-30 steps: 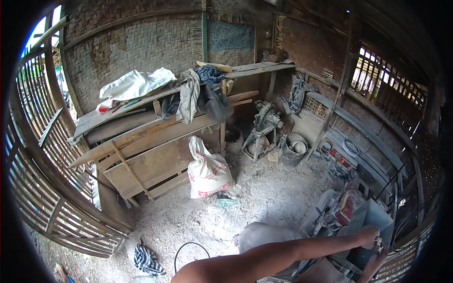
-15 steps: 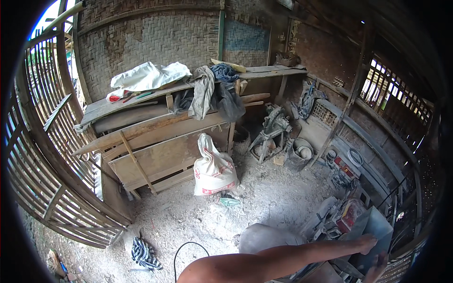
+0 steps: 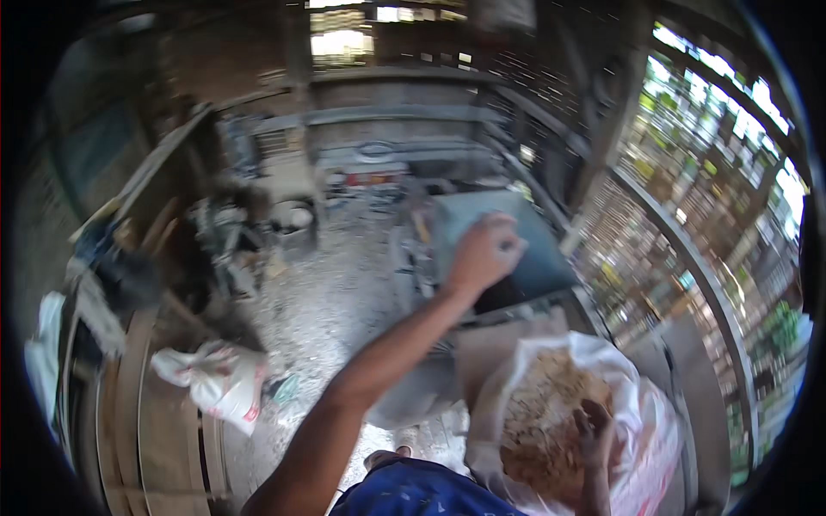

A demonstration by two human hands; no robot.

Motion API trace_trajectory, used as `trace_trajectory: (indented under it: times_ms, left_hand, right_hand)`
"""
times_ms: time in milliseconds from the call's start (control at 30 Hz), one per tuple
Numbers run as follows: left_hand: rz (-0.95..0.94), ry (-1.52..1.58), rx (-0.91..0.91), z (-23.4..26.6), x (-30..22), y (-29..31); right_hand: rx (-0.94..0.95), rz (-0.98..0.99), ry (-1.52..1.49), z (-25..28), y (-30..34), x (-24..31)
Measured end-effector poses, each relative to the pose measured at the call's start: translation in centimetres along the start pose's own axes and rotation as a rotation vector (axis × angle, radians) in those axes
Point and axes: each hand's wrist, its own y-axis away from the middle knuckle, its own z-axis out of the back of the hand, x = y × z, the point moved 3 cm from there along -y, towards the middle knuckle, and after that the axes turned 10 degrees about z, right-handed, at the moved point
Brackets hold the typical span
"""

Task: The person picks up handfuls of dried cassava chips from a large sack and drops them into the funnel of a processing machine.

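Head: two hands [image 3: 489,247] [image 3: 594,434], one open sack [image 3: 651,421]

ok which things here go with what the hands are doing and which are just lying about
Likely in use:
- hopper, by the left hand
- open sack, by the right hand

Seemingly just lying about:
- closed sack
- bucket

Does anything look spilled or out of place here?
Yes: pale litter covers much of the floor, which looks like spillage, and a small green item lies loose near the closed white sack. Blur hides detail.
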Motion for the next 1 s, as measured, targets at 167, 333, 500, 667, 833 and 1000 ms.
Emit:
trace_trajectory:
  times_ms: [167, 333, 500, 667, 833, 1000]
  left_hand:
    - [0.137, 0.401, 0.066, 0.7, -8.1, 5.2]
    - [0.316, 0.663, 0.538, -4.9, -12.7, 17.3]
    - [0.361, 0.139, 0.782, -8.9, -8.5, 28.2]
    - [0.351, -0.020, 0.814, -9.8, -6.3, 30.8]
    - [0.275, -0.032, 0.673, -11.7, -6.4, 31.0]
    - [0.258, 0.058, 0.734, -12.0, -7.6, 31.1]
  right_hand:
    - [-0.182, -0.109, 0.493, 3.0, 4.5, -9.7]
    - [-0.309, 0.112, 0.498, 4.2, 1.0, -9.8]
    - [0.014, 0.048, 0.377, 5.8, -7.5, -5.7]
    - [0.292, -0.064, 0.306, 4.5, -9.2, -5.0]
    - [0.370, -0.082, 0.270, 3.7, -9.2, -4.3]
    - [0.406, -0.104, 0.212, 1.9, -7.4, -5.0]
